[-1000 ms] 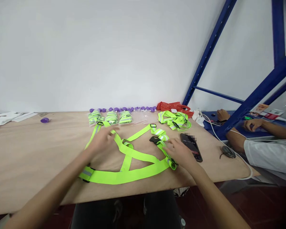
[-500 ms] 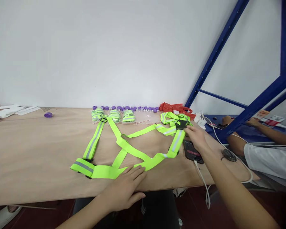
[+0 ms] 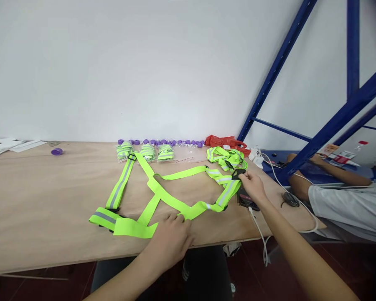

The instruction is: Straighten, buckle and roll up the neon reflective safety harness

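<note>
A neon-yellow elastic reflective vest point(image 3: 172, 198) made of straps with grey stripes lies spread over the wooden table. My left hand point(image 3: 172, 234) rests on its lower band near the front edge, its fingers curled over the strap. Between the thumb and fingers of my right hand point(image 3: 252, 186) is the vest's black plastic buckle point(image 3: 238, 174), at the right end. A black slide adjuster point(image 3: 132, 157) shows at the top left corner. Just behind the buckle lies a second, bunched reflective vest point(image 3: 227, 158).
Several bagged reflective vests point(image 3: 165, 153) and a row of purple objects point(image 3: 163, 142) line the wall, beside a red plastic bag point(image 3: 222, 141). A phone point(image 3: 247, 200) on a white cable sits under my right hand. Right: a mouse point(image 3: 290, 199), blue rack point(image 3: 275, 69) and another person's arm point(image 3: 341, 171).
My right hand has drawn the buckle slightly down, away from the bunched vest, and tilted it. The fingers of my left hand have gone from flat to curled. The view has shifted a little right.
</note>
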Demonstrator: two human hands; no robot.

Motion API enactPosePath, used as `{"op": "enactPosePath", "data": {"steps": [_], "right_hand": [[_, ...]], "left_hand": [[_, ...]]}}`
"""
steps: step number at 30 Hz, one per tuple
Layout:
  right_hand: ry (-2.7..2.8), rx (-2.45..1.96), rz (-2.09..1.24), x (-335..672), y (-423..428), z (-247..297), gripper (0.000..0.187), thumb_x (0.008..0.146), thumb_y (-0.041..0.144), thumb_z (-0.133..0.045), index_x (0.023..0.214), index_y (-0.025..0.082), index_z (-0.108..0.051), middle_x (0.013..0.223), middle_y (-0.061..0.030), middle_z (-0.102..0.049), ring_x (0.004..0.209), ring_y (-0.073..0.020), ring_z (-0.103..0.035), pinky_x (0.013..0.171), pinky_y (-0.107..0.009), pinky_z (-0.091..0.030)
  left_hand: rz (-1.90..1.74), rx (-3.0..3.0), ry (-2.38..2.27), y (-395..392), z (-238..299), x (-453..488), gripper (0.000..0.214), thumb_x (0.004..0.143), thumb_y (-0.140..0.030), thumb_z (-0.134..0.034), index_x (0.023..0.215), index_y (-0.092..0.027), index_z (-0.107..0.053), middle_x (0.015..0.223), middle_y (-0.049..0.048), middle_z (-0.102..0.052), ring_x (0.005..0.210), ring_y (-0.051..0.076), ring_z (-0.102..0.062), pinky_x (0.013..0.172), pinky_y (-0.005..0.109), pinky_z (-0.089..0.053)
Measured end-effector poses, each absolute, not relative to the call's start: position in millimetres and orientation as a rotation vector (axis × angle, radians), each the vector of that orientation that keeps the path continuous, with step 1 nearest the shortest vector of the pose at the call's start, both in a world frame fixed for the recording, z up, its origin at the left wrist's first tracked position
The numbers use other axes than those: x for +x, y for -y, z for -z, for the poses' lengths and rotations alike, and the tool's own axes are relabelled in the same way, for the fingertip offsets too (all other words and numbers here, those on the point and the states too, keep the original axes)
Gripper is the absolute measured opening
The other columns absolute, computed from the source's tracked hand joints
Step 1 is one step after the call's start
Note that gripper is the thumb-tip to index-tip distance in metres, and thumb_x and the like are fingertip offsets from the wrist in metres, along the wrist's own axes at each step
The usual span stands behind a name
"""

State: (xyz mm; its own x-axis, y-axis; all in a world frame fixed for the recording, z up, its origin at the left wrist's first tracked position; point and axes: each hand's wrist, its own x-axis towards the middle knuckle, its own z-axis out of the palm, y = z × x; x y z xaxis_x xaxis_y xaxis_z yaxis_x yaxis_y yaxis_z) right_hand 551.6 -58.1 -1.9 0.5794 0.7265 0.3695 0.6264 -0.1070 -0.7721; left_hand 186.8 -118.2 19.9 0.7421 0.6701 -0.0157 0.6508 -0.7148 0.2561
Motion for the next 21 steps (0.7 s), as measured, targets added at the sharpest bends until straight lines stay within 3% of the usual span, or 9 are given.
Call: {"op": "enactPosePath", "data": {"steps": [2,4,7,10,16,19,21], "right_hand": [[1.135,-1.763,-0.161,546.2,55.4,5.1,0.03,0.068,0.038,-0.06,0.053,0.024,-0.038,0.051,0.0045,-0.045,0.059,-0.0166,-0.052,0.055,-0.026,-0.038],[1.172,-1.709,-0.202,539.4,51.4,9.2,0.034,0.069,0.039,-0.059,0.053,0.025,-0.033,0.055,0.0032,-0.048,0.069,-0.0194,-0.059,0.06,-0.025,-0.04],[1.238,-1.636,-0.262,530.1,45.3,12.3,0.038,0.07,0.041,-0.058,0.053,0.025,-0.027,0.059,0.0018,-0.05,0.082,-0.0226,-0.063,0.066,-0.026,-0.042],[1.304,-1.606,-0.302,525.0,41.2,8.8,0.041,0.07,0.044,-0.062,0.054,0.025,-0.03,0.059,0.003,-0.043,0.078,-0.0213,-0.06,0.067,-0.026,-0.041],[1.355,-1.641,-0.4,525.1,37.7,-1.7,0.05,0.062,0.053,-0.078,0.052,0.024,-0.04,0.059,0.0033,-0.044,0.066,-0.0167,-0.047,0.063,-0.027,-0.041],[1.388,-1.646,-0.563,525.5,40.3,-6.5,0.045,0.06,0.059,-0.08,0.057,0.022,-0.056,0.061,0.0003,-0.057,0.064,-0.0177,-0.054,0.061,-0.028,-0.046],[1.419,-1.633,-0.671,525.6,43.9,-12.1,0.042,0.059,0.06,-0.082,0.071,0.021,-0.07,0.076,-0.004,-0.07,0.073,-0.0206,-0.062,0.066,-0.029,-0.051]], "left_hand": [[-0.309,2.722,-0.911,116.5,-9.6,201.8,0.021,0.098,-0.025,-0.049,0.112,-0.019,-0.063,0.123,0.0119,-0.066,0.119,0.03,-0.059,0.1,0.048,-0.05],[-0.434,2.744,-0.729,114.6,5.5,215.6,0.029,0.099,-0.027,-0.047,0.126,-0.02,-0.057,0.147,0.011,-0.053,0.14,0.029,-0.044,0.116,0.049,-0.037],[-0.375,2.715,-0.67,112.9,24.3,227.8,0.05,0.1,-0.037,-0.049,0.146,-0.019,-0.041,0.161,0.012,-0.036,0.15,0.03,-0.029,0.122,0.052,-0.027],[-0.301,2.645,-0.773,113.9,27.5,226.0,0.058,0.099,-0.038,-0.051,0.15,-0.017,-0.036,0.155,0.0133,-0.045,0.144,0.029,-0.038,0.122,0.05,-0.027],[-0.294,2.647,-1.105,115.1,16.1,202.8,0.048,0.097,-0.036,-0.053,0.142,-0.022,-0.048,0.129,0.0126,-0.057,0.121,0.032,-0.051,0.11,0.054,-0.037],[-0.269,2.661,-1.26,111.5,16.7,193.5,0.047,0.096,-0.039,-0.054,0.14,-0.023,-0.051,0.122,0.0131,-0.057,0.114,0.033,-0.051,0.103,0.054,-0.041],[-0.256,2.672,-1.335,109.0,18.2,189.4,0.047,0.096,-0.041,-0.055,0.14,-0.023,-0.053,0.121,0.0135,-0.056,0.112,0.034,-0.051,0.1,0.054,-0.042]]}}
